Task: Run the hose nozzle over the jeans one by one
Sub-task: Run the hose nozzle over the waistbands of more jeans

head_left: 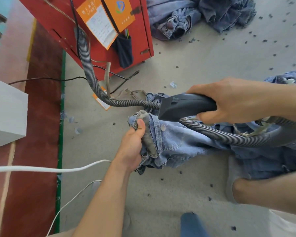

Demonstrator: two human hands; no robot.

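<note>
Jeans [176, 142] are spread on the floor [186, 59], waistband bunched and gripped by the left hand [132, 147]. Nozzle [186, 106] is clenched by the right hand [232, 101], just above the denim. Fabric is judged soft, floppy, fairly heavy; best held at the waistband.

Right hand [232, 101] grips nozzle [186, 106] — left hand [132, 146] pinches jeans [174, 144].

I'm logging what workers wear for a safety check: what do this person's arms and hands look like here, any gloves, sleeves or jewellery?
Both arms are bare in view: no gloves, rings, watch or wristband on the left hand or the right hand. No sleeve shows on either forearm. The nails are short and plain.
</note>
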